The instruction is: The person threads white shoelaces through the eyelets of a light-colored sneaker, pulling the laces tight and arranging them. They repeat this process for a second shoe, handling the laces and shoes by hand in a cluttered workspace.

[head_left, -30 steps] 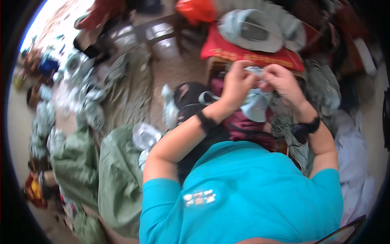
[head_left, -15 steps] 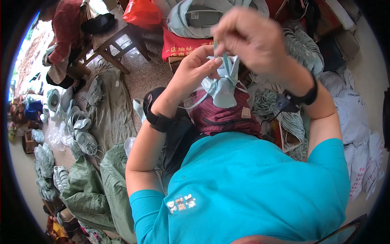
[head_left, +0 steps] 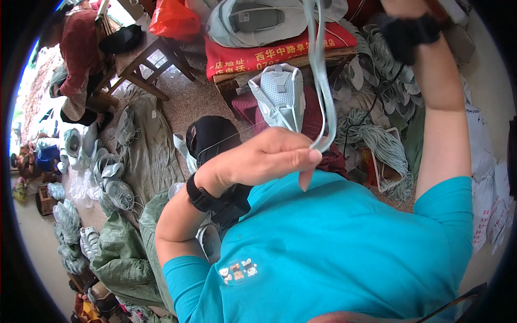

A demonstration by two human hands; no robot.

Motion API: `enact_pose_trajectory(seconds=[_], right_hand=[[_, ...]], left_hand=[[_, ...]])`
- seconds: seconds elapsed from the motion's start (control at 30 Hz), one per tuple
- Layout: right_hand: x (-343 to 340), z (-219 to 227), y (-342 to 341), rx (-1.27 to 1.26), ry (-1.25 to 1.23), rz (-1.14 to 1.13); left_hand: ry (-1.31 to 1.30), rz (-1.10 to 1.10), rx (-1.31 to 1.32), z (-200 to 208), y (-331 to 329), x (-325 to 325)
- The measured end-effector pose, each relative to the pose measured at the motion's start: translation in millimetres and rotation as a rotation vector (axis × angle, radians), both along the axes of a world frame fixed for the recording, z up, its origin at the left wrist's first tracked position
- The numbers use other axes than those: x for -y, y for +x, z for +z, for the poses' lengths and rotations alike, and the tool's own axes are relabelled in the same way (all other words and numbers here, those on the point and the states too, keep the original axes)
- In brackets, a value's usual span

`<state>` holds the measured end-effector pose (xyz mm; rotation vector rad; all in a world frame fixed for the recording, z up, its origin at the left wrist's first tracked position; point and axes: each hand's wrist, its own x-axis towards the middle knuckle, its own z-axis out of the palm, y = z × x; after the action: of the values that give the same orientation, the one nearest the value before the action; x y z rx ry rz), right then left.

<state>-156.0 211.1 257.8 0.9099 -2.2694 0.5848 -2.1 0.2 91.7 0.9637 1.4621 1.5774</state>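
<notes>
"Hands first: state the condition of the left hand (head_left: 272, 159)."

"Thumb and forefinger closed in a pinch, at the front of the person's torso. Held between them: the looped lower end of the pale lace (head_left: 325, 97), whose strands run up to the top edge of the view."

"And the right hand (head_left: 405, 7)?"

"Raised and mostly cut off by the upper edge. Degree of opening, and anything gripped: cannot be determined."

"Position of the pale shoe upper (head_left: 280, 91)?"

"Ahead of the left hand, tongue facing up, over the maroon cloth (head_left: 318, 116) and close to the near edge of the wooden bench (head_left: 229, 86). Neither visible hand part grips it."
</notes>
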Motion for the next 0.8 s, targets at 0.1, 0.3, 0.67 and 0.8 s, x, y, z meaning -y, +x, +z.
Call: enact_pose_trajectory(seconds=[0.1,0.3,0.67,0.8], right_hand=[[-9.8,-82.2,-4.2,0.228,0.209,0.011],[-13.9,-205.4,86.6,0.690,0.369,0.165],[2.7,-270.5,117.7,0.344,0.254,0.006],[-22.1,-260.2,118.5,0.516,0.042,0.120]], left_hand=[[-0.137,0.368,0.089,14.2,-7.9,0.3],[0.313,0.809,0.239,-58.1,-68.4,12.0],[0.233,0.856,0.293,-78.3,-66.0,-6.0],[0.235,0.866,0.364,-84.0,-62.0,0.6]])
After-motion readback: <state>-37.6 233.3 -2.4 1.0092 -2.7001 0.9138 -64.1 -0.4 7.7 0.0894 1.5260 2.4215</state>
